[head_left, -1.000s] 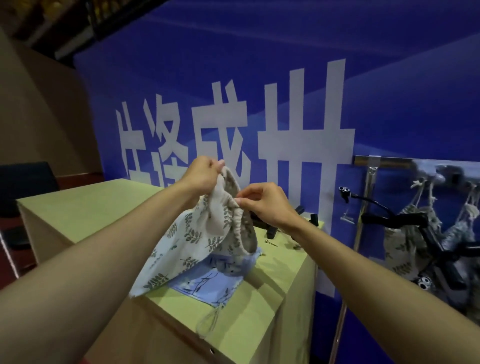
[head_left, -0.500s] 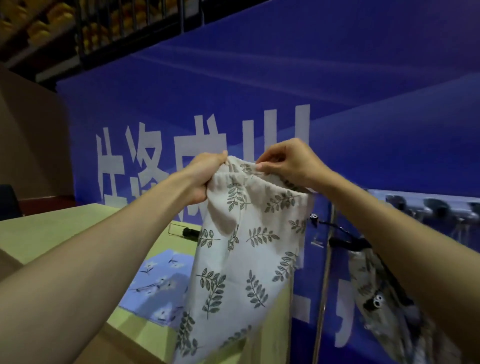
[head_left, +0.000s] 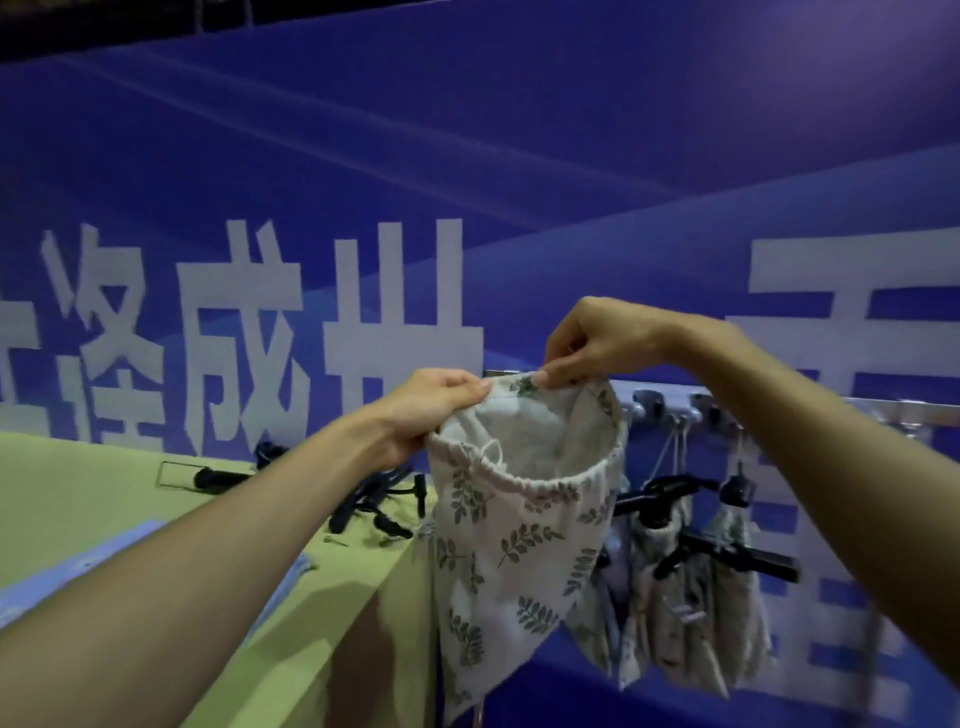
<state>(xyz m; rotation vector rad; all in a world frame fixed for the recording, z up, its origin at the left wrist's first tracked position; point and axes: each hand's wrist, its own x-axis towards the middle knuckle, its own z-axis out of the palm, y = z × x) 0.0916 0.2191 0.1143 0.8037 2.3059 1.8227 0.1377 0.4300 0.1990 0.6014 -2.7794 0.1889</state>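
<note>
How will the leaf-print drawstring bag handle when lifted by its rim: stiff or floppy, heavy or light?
Probably floppy: the leaf-print bag sags to a point below the rim pinched by the left hand and right hand. Likely light: fingertip pinches alone carry it, and its body hangs slack. The open mouth would probably collapse if one hand let go.

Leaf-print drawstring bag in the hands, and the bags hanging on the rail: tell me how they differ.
The leaf-print drawstring bag is held up by the left hand and right hand pinching its rim; the hanging bags dangle by cords from the rail hooks. The leaf-print drawstring bag's mouth gapes open; the hanging bags look cinched at the top. Both seem pale printed cloth.
</note>
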